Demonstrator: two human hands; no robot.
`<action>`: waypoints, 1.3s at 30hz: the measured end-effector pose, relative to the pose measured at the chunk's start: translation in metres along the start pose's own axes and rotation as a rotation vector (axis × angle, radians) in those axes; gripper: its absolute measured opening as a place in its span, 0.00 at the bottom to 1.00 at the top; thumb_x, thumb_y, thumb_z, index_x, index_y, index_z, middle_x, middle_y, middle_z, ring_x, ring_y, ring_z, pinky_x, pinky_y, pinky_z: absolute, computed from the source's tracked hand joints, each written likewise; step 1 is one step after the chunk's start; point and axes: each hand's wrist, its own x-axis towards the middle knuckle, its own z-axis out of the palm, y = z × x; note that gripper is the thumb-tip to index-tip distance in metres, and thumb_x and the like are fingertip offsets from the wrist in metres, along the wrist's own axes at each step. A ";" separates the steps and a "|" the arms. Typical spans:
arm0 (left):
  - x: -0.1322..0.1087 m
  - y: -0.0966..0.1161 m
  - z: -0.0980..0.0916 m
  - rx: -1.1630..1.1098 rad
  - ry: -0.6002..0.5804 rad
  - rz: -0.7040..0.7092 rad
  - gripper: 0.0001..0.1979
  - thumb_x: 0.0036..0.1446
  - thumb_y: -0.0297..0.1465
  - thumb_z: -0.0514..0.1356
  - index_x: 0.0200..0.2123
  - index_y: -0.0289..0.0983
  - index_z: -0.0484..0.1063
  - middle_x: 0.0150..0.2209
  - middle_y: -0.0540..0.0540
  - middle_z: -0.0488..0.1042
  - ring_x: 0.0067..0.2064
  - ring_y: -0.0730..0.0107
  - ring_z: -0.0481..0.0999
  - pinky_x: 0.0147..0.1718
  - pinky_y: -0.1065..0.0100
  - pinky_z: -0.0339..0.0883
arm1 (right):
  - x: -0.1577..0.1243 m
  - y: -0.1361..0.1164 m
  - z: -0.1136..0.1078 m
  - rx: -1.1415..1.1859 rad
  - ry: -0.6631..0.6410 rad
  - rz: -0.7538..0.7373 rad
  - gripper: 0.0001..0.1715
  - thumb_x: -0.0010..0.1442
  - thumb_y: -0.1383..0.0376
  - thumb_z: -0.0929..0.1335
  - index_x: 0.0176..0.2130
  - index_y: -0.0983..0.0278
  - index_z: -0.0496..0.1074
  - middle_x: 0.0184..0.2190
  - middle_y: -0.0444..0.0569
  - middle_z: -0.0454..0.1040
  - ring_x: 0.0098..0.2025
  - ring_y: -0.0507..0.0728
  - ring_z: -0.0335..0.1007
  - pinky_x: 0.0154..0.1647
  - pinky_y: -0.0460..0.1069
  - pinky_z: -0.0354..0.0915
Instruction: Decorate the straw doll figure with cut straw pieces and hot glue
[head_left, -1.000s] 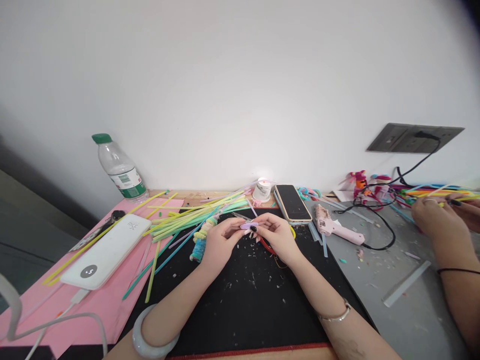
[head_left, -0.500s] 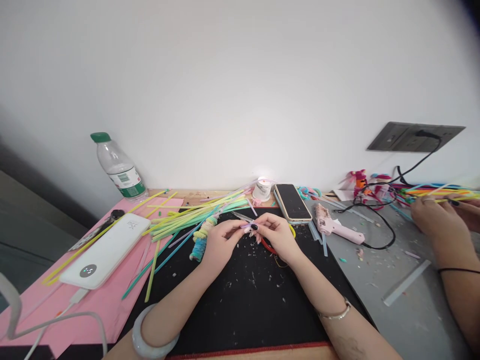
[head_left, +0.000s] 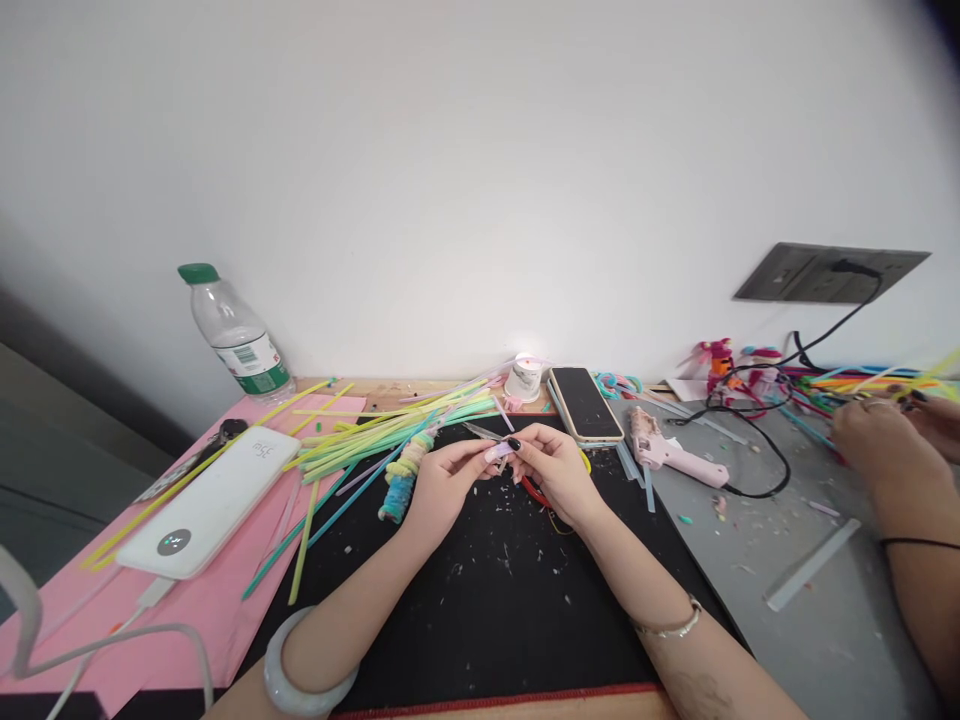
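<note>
Above the black mat [head_left: 480,620], my left hand [head_left: 448,482] and my right hand [head_left: 553,472] meet fingertip to fingertip. Both pinch a small lilac piece [head_left: 501,452]; its exact shape is mostly covered by the fingers. Scissors lie on the mat right behind the fingertips, their blades [head_left: 480,431] pointing left and the red and yellow handles [head_left: 534,492] partly under my right hand. Just left of my left hand lies a fuzzy bundle [head_left: 401,478] in blue, yellow and pink. Green and yellow pipe cleaners [head_left: 375,440] spread out behind it.
A power bank [head_left: 210,505] rests on pink paper [head_left: 255,600], beside a bottle [head_left: 244,345]. At the back stand a white cup [head_left: 524,378] and a phone [head_left: 586,405]. A pink glue gun [head_left: 679,458] lies right, with another person's hands [head_left: 885,430] beyond it.
My fingers have shifted slightly around the lilac piece, and more of it shows. The other person's hands have moved a little to the right, with a yellow strand now raised there.
</note>
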 end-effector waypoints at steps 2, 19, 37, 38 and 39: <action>0.000 0.001 0.002 -0.038 0.000 -0.010 0.13 0.47 0.31 0.65 0.38 0.36 0.75 0.35 0.47 0.79 0.33 0.69 0.77 0.37 0.67 0.72 | 0.000 0.000 0.000 0.032 0.007 0.020 0.11 0.49 0.61 0.74 0.29 0.66 0.72 0.21 0.45 0.74 0.19 0.48 0.66 0.22 0.43 0.66; 0.003 -0.003 0.000 0.012 -0.032 -0.030 0.10 0.53 0.34 0.61 0.35 0.34 0.77 0.27 0.47 0.77 0.28 0.72 0.75 0.30 0.71 0.71 | 0.001 0.003 -0.001 0.010 -0.050 0.035 0.12 0.49 0.62 0.73 0.26 0.67 0.69 0.19 0.43 0.73 0.18 0.47 0.65 0.21 0.42 0.65; 0.002 0.003 0.004 -0.039 -0.053 -0.075 0.10 0.50 0.32 0.63 0.35 0.33 0.74 0.27 0.48 0.77 0.27 0.74 0.75 0.29 0.73 0.70 | 0.001 0.005 0.000 -0.083 -0.005 0.033 0.16 0.50 0.58 0.71 0.25 0.64 0.64 0.18 0.40 0.68 0.17 0.47 0.59 0.17 0.43 0.58; 0.002 0.004 0.004 -0.048 -0.050 -0.075 0.10 0.50 0.32 0.63 0.37 0.34 0.73 0.26 0.49 0.76 0.26 0.75 0.75 0.29 0.73 0.69 | 0.001 0.006 0.000 -0.111 -0.011 0.023 0.16 0.51 0.57 0.71 0.26 0.64 0.63 0.18 0.40 0.68 0.16 0.47 0.59 0.17 0.43 0.57; 0.001 0.004 0.004 -0.055 -0.046 -0.072 0.11 0.51 0.32 0.63 0.38 0.34 0.71 0.26 0.50 0.75 0.26 0.75 0.74 0.29 0.73 0.69 | 0.001 0.006 0.000 -0.147 -0.017 0.012 0.16 0.52 0.56 0.70 0.27 0.64 0.63 0.18 0.40 0.67 0.16 0.47 0.58 0.16 0.43 0.56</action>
